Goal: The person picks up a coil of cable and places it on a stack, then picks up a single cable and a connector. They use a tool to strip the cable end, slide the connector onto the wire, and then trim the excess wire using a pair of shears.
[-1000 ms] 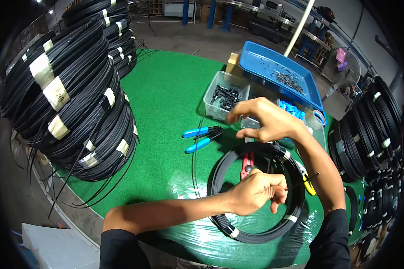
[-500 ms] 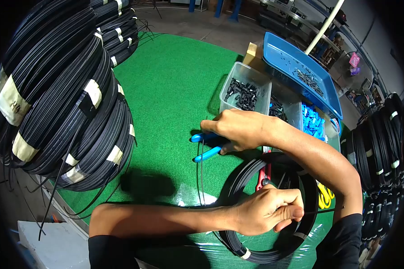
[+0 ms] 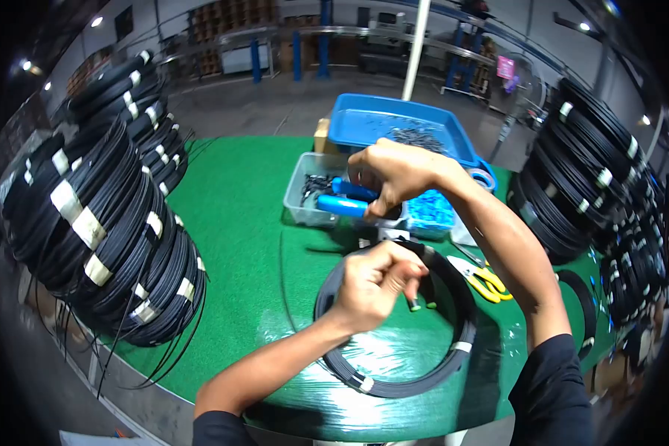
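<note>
My right hand [image 3: 400,178] is closed around pliers with blue handles [image 3: 343,207], held above the clear bins. My left hand [image 3: 375,288] is closed, thumb pressed to the fingers, over a coil of black cable [image 3: 462,316]; whatever it pinches is hidden. White tape bands mark the coil, which lies flat on the green table [image 3: 238,223]. Short green-tipped ends [image 3: 415,303] show inside the ring, just below my left hand. A thin black cable strand [image 3: 282,276] curves over the table to the left of the coil.
Clear bins [image 3: 293,195] hold black parts and blue clips [image 3: 432,208]. Behind them stands a blue tray [image 3: 349,134] with small pieces. Yellow-handled pliers [image 3: 490,286] lie right of the coil. Tall cable stacks rise at left [image 3: 119,245] and right [image 3: 572,178].
The head view has tilted up, bringing more of the room into sight. My right hand with the blue pliers has moved from over the table to above the bins. My left hand stays closed.
</note>
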`<state>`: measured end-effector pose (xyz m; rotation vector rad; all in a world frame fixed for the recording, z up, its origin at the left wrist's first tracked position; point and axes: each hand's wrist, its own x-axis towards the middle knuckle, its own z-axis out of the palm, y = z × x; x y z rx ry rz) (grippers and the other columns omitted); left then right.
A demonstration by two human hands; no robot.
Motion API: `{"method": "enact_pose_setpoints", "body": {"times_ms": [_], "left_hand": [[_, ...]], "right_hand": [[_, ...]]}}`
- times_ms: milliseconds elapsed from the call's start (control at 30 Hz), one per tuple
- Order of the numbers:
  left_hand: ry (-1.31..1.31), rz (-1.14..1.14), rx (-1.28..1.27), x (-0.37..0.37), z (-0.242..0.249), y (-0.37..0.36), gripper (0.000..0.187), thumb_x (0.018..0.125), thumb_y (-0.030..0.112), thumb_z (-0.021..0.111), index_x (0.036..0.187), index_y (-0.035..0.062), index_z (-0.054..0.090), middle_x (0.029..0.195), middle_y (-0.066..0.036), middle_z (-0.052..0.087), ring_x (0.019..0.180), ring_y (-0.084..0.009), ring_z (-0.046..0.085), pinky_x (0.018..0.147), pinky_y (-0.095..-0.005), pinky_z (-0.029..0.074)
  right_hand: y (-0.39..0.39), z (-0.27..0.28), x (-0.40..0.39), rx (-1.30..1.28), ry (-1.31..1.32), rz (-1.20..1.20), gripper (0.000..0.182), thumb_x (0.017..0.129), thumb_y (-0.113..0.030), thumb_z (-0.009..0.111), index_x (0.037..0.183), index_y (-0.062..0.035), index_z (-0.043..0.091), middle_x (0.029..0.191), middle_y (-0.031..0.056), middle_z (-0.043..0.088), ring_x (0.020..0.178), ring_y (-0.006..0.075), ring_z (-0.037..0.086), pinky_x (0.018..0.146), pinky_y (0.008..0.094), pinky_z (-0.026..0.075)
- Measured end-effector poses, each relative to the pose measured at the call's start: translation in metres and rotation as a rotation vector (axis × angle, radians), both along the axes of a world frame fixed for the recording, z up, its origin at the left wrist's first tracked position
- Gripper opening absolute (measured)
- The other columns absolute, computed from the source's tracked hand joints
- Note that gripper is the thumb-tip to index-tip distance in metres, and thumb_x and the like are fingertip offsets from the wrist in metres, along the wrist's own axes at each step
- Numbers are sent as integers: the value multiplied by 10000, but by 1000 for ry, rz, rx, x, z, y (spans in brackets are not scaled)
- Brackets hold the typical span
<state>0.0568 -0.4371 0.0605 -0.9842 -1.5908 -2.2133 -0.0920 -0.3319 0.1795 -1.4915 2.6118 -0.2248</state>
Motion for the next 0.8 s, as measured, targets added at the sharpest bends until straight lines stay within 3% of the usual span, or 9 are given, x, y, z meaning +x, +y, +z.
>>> {"method": "enact_pose_setpoints", "body": {"times_ms": [133,233,300,367,433,567,633,733,800], "left_hand": [[-11,123,-62,-14,6,12,183,1011,148,550,1079,-14,604,762,-50,639,585,-40,515,507,-193,397],[-135,147,-160,-24,19,17,174,992,146,589,1054,-5,650,796,-42,663,578,-40,516,512,-191,400],[-93,272,-188,-33,28,22,173,967,157,633,984,-4,694,833,-44,697,648,-59,586,575,-192,443],[-64,337,-231,-39,33,21,181,946,169,663,969,-1,719,839,-36,705,684,-61,597,606,-202,457],[-34,356,-292,-37,38,19,172,928,149,677,967,-7,738,827,-27,697,703,-52,571,624,-212,450],[-84,233,-348,-33,39,12,163,924,113,673,949,-37,730,791,-48,668,651,-79,563,610,-228,452],[-103,196,-351,-30,37,11,166,928,115,668,922,-40,728,793,-55,671,638,-84,570,599,-239,472],[-111,157,-390,-32,29,9,168,927,120,676,891,-35,730,779,-64,666,600,-90,572,554,-241,473],[-105,143,-371,-30,29,13,169,927,120,677,886,-35,731,758,-60,656,577,-89,567,533,-238,465]], "right_hand": [[80,1,12,-449,2,-241,542,620,-226,891,1018,20,617,822,137,705,779,181,682,703,321,550],[123,-23,38,-828,23,-481,517,627,-224,925,973,-10,607,805,77,677,774,119,657,698,284,551],[142,-44,52,-1114,-133,-554,498,657,-164,914,1004,-11,592,829,91,684,778,120,659,690,274,556],[151,-56,67,-1352,-257,-592,513,729,-54,851,1130,-13,534,871,111,694,758,127,670,639,256,570],[154,-62,79,-1593,-409,-616,588,745,-64,839,1214,-22,488,893,108,688,775,144,676,637,275,582],[156,-60,81,-1763,-663,-534,713,776,-96,796,1349,-63,372,974,123,658,803,189,687,667,348,599],[166,-69,68,-1694,-756,-512,514,809,-207,768,1235,-117,494,955,50,619,792,165,652,717,378,591],[157,-73,67,-1918,-998,-485,255,868,-232,705,1049,-76,615,977,66,639,873,181,651,787,350,596],[156,-79,64,-1958,-1034,-483,243,869,-233,706,1028,-73,616,983,69,639,874,186,653,789,353,599]]}}
